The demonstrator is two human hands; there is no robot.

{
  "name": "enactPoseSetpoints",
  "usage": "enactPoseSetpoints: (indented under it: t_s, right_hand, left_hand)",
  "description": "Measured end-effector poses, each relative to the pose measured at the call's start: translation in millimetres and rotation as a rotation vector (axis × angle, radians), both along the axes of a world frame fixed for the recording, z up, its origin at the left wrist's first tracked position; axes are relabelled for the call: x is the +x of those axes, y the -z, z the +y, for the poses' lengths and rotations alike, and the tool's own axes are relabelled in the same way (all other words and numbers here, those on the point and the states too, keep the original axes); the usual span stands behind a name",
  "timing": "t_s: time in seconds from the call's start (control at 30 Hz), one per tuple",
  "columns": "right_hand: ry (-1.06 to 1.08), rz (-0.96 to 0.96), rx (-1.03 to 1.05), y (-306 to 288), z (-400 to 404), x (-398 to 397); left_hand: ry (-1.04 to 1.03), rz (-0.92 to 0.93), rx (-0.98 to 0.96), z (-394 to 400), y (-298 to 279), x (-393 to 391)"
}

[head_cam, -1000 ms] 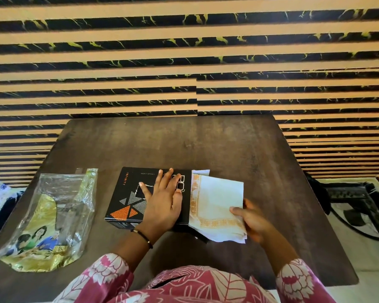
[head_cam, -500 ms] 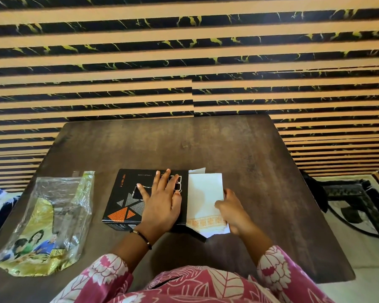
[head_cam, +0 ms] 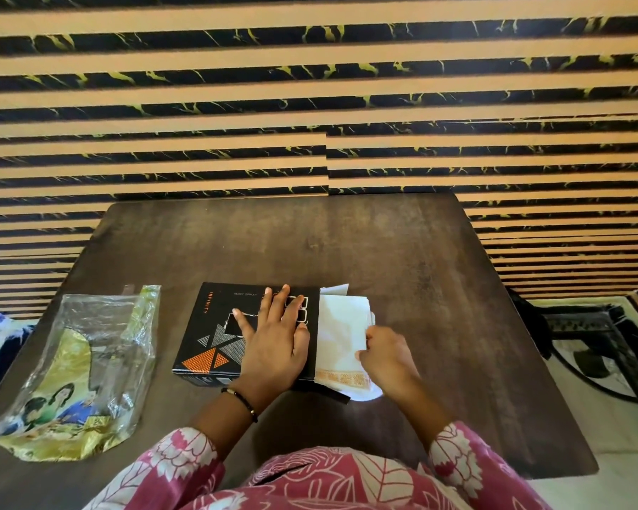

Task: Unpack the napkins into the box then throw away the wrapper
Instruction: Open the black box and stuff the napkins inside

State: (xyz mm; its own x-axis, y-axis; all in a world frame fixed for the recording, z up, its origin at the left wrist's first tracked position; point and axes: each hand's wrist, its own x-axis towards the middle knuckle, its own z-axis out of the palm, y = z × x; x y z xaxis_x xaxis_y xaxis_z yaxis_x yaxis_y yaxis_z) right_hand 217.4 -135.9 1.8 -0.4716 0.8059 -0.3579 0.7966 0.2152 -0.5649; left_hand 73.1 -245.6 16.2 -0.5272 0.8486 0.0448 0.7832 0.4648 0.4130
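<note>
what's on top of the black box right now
The left hand lies flat on the black box, fingers spread. It covers part of the printed lid, so what is printed under it cannot be seen. The napkins stick out at the box's right side, with the right hand on them.

The left hand [head_cam: 273,340] lies flat on the black box [head_cam: 214,325]; the right hand [head_cam: 385,357] grips white napkins [head_cam: 341,333] at its right end; the empty wrapper [head_cam: 78,369] lies far left on the table [head_cam: 347,244].

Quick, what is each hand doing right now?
Left hand: open, flat on the black box.
Right hand: fingers closed on the white napkins.
</note>
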Motion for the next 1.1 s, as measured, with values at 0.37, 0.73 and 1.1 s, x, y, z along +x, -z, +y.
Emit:
enactPoseSetpoints:
  t_s: [0.37,0.73,1.1]
  right_hand:
    - [0.029,-0.047,-0.076,5,-7,14]
    - [0.088,0.112,-0.404,6,-10,-26]
    - [0.227,0.522,-0.858,-14,-40,-29]
  left_hand:
    - [0.000,0.021,-0.011,-1,0,1]
    - [0.011,0.041,-0.017,-1,0,2]
    - [0.019,0.056,-0.079,-1,-1,3]
